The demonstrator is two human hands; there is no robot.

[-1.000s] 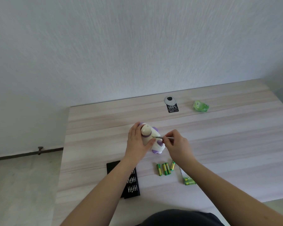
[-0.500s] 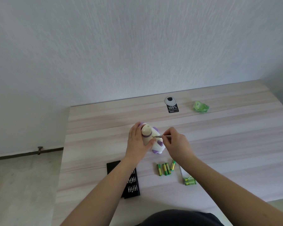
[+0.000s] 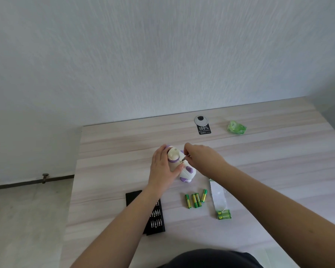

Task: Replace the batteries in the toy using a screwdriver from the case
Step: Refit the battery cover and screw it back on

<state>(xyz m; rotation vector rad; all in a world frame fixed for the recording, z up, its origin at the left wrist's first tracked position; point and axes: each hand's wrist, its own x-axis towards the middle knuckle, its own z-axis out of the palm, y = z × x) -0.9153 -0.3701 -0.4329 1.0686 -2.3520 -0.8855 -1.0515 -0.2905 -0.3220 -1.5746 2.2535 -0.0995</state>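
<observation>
toy [image 3: 184, 169] mid-table | hands: left [image 3: 163, 167] grips, right [image 3: 203, 159] pinches screwdriver [image 3: 184, 158]

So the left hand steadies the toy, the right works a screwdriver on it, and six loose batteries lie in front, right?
Not quite: the head view shows four loose batteries, not six. The left hand does steady the toy, and the right hand works the screwdriver on it.

near edge: case [image 3: 155, 215], batteries [image 3: 195, 199] block | far table [image 3: 124, 136]: open
</observation>
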